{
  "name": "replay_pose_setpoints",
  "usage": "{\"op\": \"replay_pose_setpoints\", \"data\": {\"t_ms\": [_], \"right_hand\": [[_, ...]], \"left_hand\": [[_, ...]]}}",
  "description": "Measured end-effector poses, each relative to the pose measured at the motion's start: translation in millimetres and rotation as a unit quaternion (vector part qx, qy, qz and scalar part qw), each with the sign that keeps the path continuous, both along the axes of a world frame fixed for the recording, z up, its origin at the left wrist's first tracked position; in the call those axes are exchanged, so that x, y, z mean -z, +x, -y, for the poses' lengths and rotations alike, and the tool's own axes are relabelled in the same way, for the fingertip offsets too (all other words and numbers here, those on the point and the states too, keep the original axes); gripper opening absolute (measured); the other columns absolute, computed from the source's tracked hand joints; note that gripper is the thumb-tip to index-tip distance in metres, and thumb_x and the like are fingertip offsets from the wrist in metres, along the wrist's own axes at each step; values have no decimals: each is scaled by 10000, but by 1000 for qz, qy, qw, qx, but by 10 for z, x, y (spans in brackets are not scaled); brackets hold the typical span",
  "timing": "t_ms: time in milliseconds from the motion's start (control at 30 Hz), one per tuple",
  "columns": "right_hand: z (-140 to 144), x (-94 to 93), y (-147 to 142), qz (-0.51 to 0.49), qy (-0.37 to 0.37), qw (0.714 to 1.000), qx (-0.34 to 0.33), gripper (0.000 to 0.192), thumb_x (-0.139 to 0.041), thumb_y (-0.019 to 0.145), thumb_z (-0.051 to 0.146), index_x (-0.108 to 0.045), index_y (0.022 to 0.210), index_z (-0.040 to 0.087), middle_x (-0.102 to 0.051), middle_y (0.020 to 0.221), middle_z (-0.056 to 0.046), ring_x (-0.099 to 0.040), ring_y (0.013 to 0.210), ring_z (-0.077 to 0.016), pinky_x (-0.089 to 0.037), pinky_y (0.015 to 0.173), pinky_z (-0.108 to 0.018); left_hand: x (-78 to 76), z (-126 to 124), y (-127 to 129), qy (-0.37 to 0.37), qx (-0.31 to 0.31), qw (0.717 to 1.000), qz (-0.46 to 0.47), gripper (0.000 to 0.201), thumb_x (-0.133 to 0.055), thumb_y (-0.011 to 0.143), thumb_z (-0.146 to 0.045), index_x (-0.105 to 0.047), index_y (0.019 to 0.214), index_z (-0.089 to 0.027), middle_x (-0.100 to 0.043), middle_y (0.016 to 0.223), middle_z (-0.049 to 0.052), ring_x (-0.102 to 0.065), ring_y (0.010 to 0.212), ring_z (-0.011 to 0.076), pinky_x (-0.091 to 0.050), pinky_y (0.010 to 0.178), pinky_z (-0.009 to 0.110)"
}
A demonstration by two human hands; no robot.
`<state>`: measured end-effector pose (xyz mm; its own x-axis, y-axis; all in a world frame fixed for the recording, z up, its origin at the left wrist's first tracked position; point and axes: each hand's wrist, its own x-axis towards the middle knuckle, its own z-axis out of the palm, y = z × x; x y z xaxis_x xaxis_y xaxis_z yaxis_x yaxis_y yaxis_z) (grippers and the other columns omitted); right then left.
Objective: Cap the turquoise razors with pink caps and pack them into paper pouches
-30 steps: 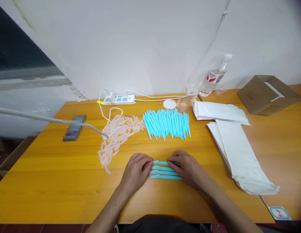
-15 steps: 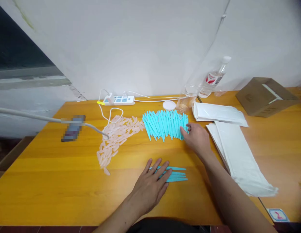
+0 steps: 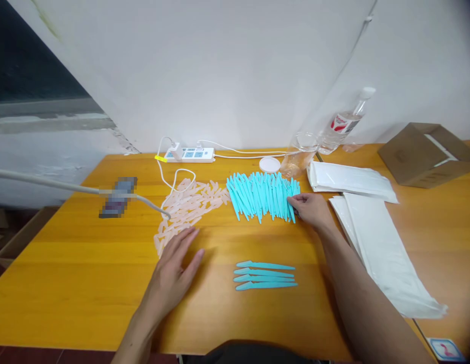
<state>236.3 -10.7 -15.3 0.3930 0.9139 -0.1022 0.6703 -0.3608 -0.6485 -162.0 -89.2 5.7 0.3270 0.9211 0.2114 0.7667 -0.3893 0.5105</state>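
Note:
My right hand (image 3: 313, 210) pinches a turquoise plastic stick at the right end of the big turquoise pile (image 3: 261, 194) on the orange table (image 3: 87, 273). Fingers spread, my left hand (image 3: 174, 268) hovers flat just below the pale pink pile (image 3: 187, 207) and holds nothing. Several turquoise sticks (image 3: 264, 275) lie in a neat row near the table's front edge, between my two arms, touched by neither hand.
White pouches (image 3: 375, 242) are stacked at the right, with a cardboard box (image 3: 428, 154) behind them. A power strip (image 3: 189, 154), white lid (image 3: 270, 164), glass (image 3: 299, 151) and bottle (image 3: 344, 124) line the back edge. A phone (image 3: 117, 197) on a stand reaches in from the left.
My right hand left the row of sticks, reached back to the turquoise pile and closed on one stick. My left hand lifted off the row and slid left toward the pink pile.

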Motion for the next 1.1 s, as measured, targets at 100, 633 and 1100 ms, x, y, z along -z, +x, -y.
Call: {"op": "replay_pose_setpoints", "data": {"t_ms": [100, 633, 1100], "right_hand": [[73, -45, 9, 8, 20, 999, 49, 310, -607, 810, 452, -745, 834, 175, -755, 775, -84, -689, 729, -233, -452, 649, -301], [547, -210, -660, -275, -79, 876, -389, 305, -536, 945, 452, -634, 853, 178, -444, 659, 51, -355, 597, -98, -283, 540, -232], [606, -107, -600, -290, -74, 882, -364, 306, -535, 942, 447, -644, 880, 168, -488, 688, 45, -400, 620, -101, -316, 563, -233]], "left_hand": [[2, -32, -274, 4, -32, 999, 0, 438, -550, 979, -419, -573, 1383, -254, -583, 1422, 90, -561, 1310, 273, -431, 1138, 455], [24, 71, -789, -45, 41, 984, -166, 241, -546, 951, -385, -754, 1022, -285, -697, 1093, 56, -678, 1008, 233, -536, 898, 338], [101, -237, 539, -312, -60, 875, 366, 448, -733, 841, -472, -695, 1130, -132, -706, 817, 39, -662, 671, 137, -572, 663, 272]]}}
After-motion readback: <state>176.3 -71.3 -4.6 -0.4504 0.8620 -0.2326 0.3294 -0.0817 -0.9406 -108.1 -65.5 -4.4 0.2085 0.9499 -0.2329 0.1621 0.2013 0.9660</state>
